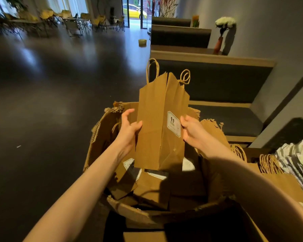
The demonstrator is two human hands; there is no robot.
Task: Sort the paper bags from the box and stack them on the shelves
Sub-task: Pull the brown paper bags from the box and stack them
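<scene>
A flat brown paper bag [156, 123] with twisted handles and a white "9.9" label stands upright above a torn cardboard box [101, 137]. My left hand [129, 128] grips the bag's left edge and my right hand [191, 130] grips its right edge beside the label. Several more brown bags [152, 186] lie jumbled inside the box below. At the right, a stack of brown bags [285, 182] lies flat with its handles bunched, next to a pile of white patterned bags [299, 159].
Booth seats with dark cushions [226, 84] and wooden trim run behind the box on the right. A vase of white flowers [225, 23] stands on a table by the wall. Dark glossy floor [51, 102] spreads left, with chairs at the far end.
</scene>
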